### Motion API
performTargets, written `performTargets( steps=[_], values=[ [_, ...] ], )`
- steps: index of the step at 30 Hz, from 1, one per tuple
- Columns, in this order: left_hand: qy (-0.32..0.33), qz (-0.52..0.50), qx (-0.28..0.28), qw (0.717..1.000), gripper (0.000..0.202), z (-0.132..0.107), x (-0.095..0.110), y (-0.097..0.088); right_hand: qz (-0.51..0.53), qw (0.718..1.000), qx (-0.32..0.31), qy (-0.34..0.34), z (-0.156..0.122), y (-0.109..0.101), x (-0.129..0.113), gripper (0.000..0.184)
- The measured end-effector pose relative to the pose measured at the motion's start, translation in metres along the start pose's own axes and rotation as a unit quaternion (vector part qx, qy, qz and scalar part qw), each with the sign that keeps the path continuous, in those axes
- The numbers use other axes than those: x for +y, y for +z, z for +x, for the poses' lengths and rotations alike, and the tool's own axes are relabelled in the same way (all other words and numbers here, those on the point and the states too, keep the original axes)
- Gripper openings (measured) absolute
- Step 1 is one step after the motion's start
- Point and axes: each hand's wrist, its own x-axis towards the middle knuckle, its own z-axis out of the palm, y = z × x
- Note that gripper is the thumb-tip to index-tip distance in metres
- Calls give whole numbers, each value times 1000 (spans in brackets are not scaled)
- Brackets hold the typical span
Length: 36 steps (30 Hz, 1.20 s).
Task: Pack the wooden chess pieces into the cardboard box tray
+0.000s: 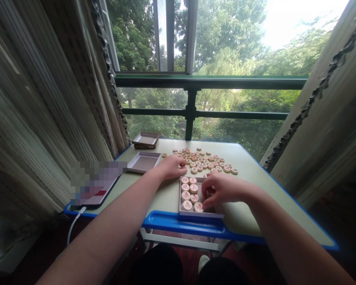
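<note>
Several round wooden chess pieces (206, 160) with red and dark characters lie scattered on the far half of a small table (249, 174). My left hand (172, 166) reaches to the near left edge of that pile, fingers curled on a piece. A shallow white box (182, 211) sits near the front edge with several pieces (190, 194) laid in rows. My right hand (222, 190) rests over the right part of the box, fingertips pressed down on a piece inside it.
An empty tray (144, 161) lies left of the pile, and a second tray (145, 139) sits on a dark box at the far left corner. A phone (95, 188) with a white cable lies on the left. Curtains flank the window and railing behind.
</note>
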Motion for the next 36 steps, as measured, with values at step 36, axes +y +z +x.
performTargets(
  steps=[36],
  values=[
    [-33,-332,-37,942,43,1,12,-1,15,955,295,-10,33,12,27,28]
  ],
)
